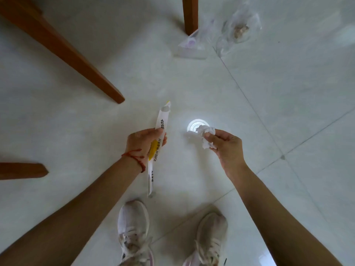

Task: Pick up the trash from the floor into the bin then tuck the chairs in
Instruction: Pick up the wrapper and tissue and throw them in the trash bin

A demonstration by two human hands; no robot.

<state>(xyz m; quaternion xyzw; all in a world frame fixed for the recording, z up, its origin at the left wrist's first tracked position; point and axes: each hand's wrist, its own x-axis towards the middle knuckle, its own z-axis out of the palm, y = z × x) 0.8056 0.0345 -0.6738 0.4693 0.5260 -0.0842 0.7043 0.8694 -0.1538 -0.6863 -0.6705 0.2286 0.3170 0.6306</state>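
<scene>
Two hands were recorded in the head view, each occupied with a piece of trash. The left hand (144, 141) was found curled round a long white wrapper (158, 143) printed with dark characters and a yellow patch; the wrapper was gripped near its middle, with its torn upper end projecting above the fingers and its lower end hanging toward the floor (288, 112). A red string bracelet (135, 156) was noted on the left wrist. The right hand (226, 148) was seen pinching a crumpled white tissue (206, 137) between thumb and fingertips, the remaining fingers being loosely bent. Both forearms were extended forward and downward, the hands held apart and clear of the floor.

Two clear plastic bags were observed lying on the tiles beyond the hands: one (191, 46) with a pale purple item inside, resting against a wooden chair leg (190, 15), and another (239, 29) containing brownish scraps, just beside the first. A slanted wooden leg (63, 52) was recorded to the left. A pair of white sneakers (133, 233) was seen below the hands. No bin was in view.
</scene>
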